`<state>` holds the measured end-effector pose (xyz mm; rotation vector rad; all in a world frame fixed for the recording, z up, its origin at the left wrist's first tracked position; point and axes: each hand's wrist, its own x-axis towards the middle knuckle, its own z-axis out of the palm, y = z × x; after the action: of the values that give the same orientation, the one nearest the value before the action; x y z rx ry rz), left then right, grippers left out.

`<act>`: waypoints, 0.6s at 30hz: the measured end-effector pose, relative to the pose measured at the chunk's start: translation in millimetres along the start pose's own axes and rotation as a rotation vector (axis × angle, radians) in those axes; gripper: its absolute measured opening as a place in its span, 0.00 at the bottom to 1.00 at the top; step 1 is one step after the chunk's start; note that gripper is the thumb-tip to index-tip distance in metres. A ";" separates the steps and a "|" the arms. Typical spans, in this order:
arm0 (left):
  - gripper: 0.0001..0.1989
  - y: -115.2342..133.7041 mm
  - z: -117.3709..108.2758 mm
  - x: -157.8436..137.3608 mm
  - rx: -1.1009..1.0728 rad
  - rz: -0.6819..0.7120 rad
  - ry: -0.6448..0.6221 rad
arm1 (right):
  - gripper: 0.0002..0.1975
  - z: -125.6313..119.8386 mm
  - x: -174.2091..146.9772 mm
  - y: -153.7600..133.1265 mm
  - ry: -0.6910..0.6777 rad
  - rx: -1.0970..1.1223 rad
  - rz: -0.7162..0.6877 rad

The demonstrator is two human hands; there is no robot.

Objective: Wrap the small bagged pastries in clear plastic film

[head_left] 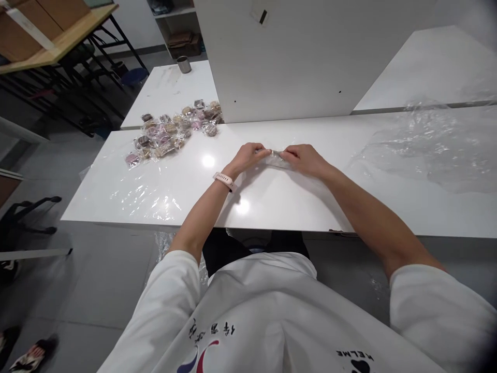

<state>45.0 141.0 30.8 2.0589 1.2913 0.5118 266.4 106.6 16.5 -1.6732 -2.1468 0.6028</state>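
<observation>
Both of my hands meet over the middle of the white table (186, 191), gripping a small clear plastic packet (276, 159) between them. My left hand (250, 157) pinches its left end, fingers curled, with a pale pink wristband (224, 180) on that wrist. The right end is pinched by my right hand (305, 159), thumb and fingers closed. What lies inside the packet is too small and partly covered to make out. To the left of my hands spreads a pile of small, individually wrapped round pieces (166, 132) in brown, tan and pink.
A white upright panel (295, 62) rises behind my hands. Crumpled clear plastic sheeting (435, 145) covers the table's right side; thin clear film (151, 197) lies at the left front. A metal cup (184, 65) stands at the far left, beyond the wrapped pieces.
</observation>
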 end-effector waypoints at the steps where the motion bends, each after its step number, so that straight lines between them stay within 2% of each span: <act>1: 0.16 0.4 3.3 8.5 0.062 -0.042 0.075 | 0.23 -2.7 7.2 2.7 0.017 -0.007 0.050; 3: 0.12 -0.3 12.8 21.8 0.166 -0.110 0.217 | 0.22 -2.1 17.8 9.7 0.147 -0.067 0.065; 5: 0.12 -2.4 22.8 29.0 0.185 -0.150 0.287 | 0.24 5.6 21.9 17.1 0.269 -0.133 -0.059; 6: 0.12 -3.9 26.8 30.5 0.166 -0.155 0.297 | 0.25 11.1 21.8 20.1 0.271 -0.148 -0.150; 8: 0.12 -7.7 31.5 30.5 0.098 -0.154 0.307 | 0.29 22.4 19.1 23.4 0.168 -0.151 -0.292; 10: 0.11 -12.7 32.4 28.1 -0.011 -0.147 0.321 | 0.31 31.7 14.6 21.8 0.081 -0.144 -0.330; 12: 0.12 -19.0 31.2 24.9 -0.161 -0.124 0.345 | 0.31 38.1 8.7 15.5 0.093 -0.123 -0.305; 14: 0.14 -25.3 30.2 21.9 -0.293 -0.083 0.374 | 0.31 42.4 0.0 8.6 0.162 -0.061 -0.260; 16: 0.13 -30.1 30.4 20.2 -0.351 -0.057 0.399 | 0.31 43.5 -11.2 9.2 0.237 0.082 -0.176; 18: 0.12 -32.1 31.7 20.4 -0.358 -0.072 0.424 | 0.29 36.3 -20.9 26.1 0.355 0.312 -0.019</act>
<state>53.0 159.2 -14.6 1.6520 1.3805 1.1045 274.0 87.7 -28.4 -1.4630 -1.7185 0.5533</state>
